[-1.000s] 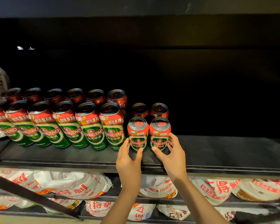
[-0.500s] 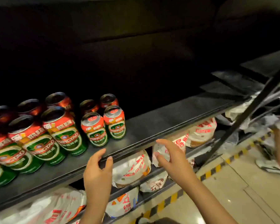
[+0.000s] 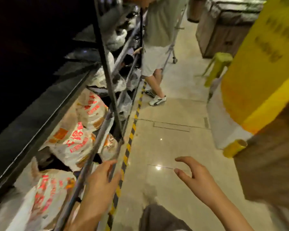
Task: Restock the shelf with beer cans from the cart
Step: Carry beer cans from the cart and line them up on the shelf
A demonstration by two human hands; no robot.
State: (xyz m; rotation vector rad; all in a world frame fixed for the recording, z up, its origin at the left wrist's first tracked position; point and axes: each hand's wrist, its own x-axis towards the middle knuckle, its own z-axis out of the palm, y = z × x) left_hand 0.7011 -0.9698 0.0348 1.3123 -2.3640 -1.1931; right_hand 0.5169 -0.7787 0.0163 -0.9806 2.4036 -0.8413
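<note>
No beer cans are in view now. The dark shelf (image 3: 40, 117) runs along the left, its board bare where I see it. My left hand (image 3: 100, 182) hangs open over the shelf's front rails, holding nothing. My right hand (image 3: 195, 177) is out over the floor, fingers spread and curled, also with nothing in it. At the right edge stands a brown cardboard box (image 3: 270, 164) with a yellow wrapped load (image 3: 260, 67) above it; whether this is the cart I cannot tell.
White bags with red print (image 3: 73, 139) fill the lower shelf. A slanted metal post (image 3: 107, 69) crosses the shelf front. Yellow-black tape (image 3: 128, 144) marks the floor edge. Another person (image 3: 157, 47) stands ahead in the aisle. A green stool (image 3: 218, 64) and wrapped boxes (image 3: 223, 25) lie beyond.
My view has swung right, away from the cans and down the aisle. Both hands have come off the shelf, empty, and now hang over the rails and floor.
</note>
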